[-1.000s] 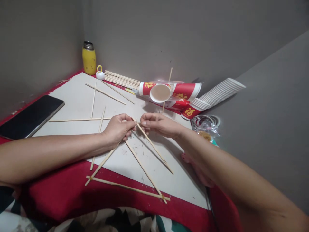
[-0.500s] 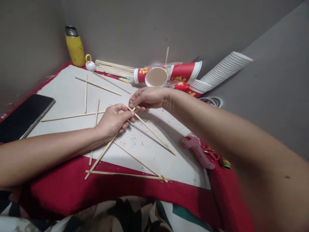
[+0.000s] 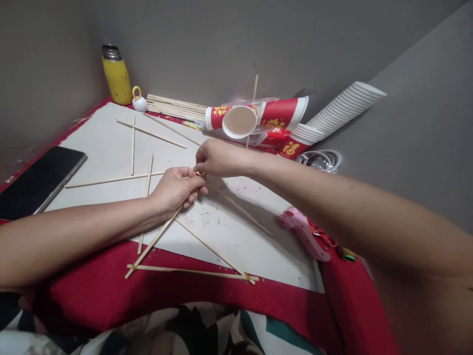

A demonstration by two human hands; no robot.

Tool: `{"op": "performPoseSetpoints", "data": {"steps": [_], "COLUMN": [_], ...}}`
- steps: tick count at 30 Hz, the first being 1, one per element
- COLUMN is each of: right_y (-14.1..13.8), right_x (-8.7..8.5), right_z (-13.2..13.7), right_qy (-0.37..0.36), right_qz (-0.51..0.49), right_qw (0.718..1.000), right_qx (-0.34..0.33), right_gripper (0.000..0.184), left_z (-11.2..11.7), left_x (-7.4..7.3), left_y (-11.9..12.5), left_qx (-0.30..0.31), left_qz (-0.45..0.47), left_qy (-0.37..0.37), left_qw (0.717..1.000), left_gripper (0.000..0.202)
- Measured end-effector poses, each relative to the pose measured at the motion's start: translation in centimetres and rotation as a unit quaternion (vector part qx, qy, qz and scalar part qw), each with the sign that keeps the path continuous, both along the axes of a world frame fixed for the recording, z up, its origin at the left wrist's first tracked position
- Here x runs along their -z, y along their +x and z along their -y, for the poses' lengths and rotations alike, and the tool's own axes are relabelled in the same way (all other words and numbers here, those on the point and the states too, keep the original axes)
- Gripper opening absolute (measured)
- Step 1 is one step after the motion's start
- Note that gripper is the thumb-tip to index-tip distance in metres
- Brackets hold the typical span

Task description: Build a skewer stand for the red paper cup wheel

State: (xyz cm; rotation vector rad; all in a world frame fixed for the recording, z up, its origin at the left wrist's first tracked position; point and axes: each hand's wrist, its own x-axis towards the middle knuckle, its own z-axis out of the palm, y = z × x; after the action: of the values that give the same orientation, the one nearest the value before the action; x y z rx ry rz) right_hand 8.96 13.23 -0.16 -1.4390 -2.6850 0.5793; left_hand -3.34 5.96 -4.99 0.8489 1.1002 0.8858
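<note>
My left hand [image 3: 180, 188] is closed around thin wooden sticks where their ends meet. One wooden stick [image 3: 155, 241] slopes from under it down to the lower left. Another wooden stick [image 3: 244, 213] runs away to the lower right. Fingertips of my right hand [image 3: 218, 159] are pinched together right at that meeting point, touching the left fingers; what they pinch is hidden. Below, a bottom stick [image 3: 192, 270] and a slanting stick [image 3: 210, 245] are bound at the corners by a tan rubber band [image 3: 247, 277] and a second rubber band [image 3: 134, 267].
On the white board [image 3: 236, 251] lie several loose sticks [image 3: 151, 133]. A phone [image 3: 40, 180] is at left. Behind stand a yellow bottle [image 3: 117, 79], a stick bundle [image 3: 177, 107] and paper cups [image 3: 284, 116]. A pink tool [image 3: 305, 234] rests at the right edge.
My right hand has come down and over the sticks' crossing, covering it. The left hand keeps its hold, and the held sticks have shifted slightly.
</note>
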Motion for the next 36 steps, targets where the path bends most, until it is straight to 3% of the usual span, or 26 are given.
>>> {"op": "performPoseSetpoints", "data": {"steps": [5, 9, 12, 14, 22, 26, 29, 36], "right_y": [-1.0, -0.5, 0.5, 0.9, 0.3, 0.5, 1.1, 1.9], "right_x": [-0.7, -0.8, -0.8, -0.7, 0.4, 1.0, 1.3, 2.0], "right_z": [1.0, 1.0, 0.6, 0.4, 1.2, 2.1, 2.5, 1.9], "right_qy": [-0.008, -0.081, -0.170, -0.191, -0.049, 0.006, -0.002, -0.104], "right_qz": [0.049, -0.050, -0.126, -0.142, -0.149, -0.168, -0.188, -0.266], "right_qw": [0.998, 0.995, 0.977, 0.971, 0.987, 0.986, 0.981, 0.955], "right_qx": [0.045, 0.020, 0.021, 0.034, 0.031, -0.017, -0.053, -0.081], "right_gripper": [0.020, 0.017, 0.015, 0.014, 0.018, 0.017, 0.013, 0.012], "left_z": [0.1, 0.2, 0.1, 0.1, -0.4, -0.4, -0.2, 0.1], "left_x": [0.2, 0.4, 0.5, 0.5, 0.5, 0.6, 0.5, 0.7], "left_y": [-0.1, -0.2, -0.2, -0.2, -0.3, -0.3, -0.1, -0.1], "left_qx": [0.007, 0.010, 0.010, 0.010, 0.023, 0.042, 0.040, 0.021], "left_qz": [0.003, 0.011, 0.019, 0.021, -0.005, -0.008, -0.018, 0.001], "left_qy": [-0.010, -0.004, -0.002, 0.000, 0.008, 0.015, -0.005, 0.005], "left_qw": [1.000, 1.000, 1.000, 1.000, 1.000, 0.999, 0.999, 1.000], "left_gripper": [0.024, 0.022, 0.022, 0.023, 0.018, 0.020, 0.020, 0.016]}}
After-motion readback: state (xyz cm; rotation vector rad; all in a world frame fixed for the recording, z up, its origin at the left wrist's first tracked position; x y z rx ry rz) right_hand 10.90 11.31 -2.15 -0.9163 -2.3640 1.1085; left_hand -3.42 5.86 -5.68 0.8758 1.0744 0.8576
